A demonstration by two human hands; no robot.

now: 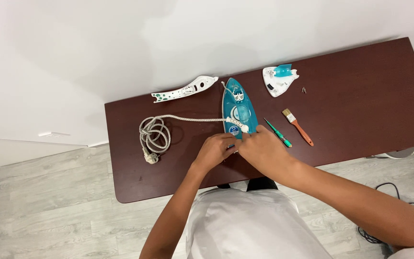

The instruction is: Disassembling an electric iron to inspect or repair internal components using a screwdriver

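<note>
A teal clothes iron body (pixel 238 108) lies flat on the dark brown table (pixel 360 81), its top cover off and white inner parts showing. My left hand (pixel 214 149) and my right hand (pixel 263 148) meet at the near end of the iron, fingers curled around it. What the fingertips touch is hidden. A braided grey cord (pixel 155 133) runs from the iron to a coil with a plug at the left.
A white handle cover (pixel 185 89) lies at the back left. A white and teal iron part (pixel 279 78) sits at the back right with small screws (pixel 304 89) beside it. A green screwdriver (pixel 279 134) and a red-handled brush (pixel 298 126) lie right of the iron.
</note>
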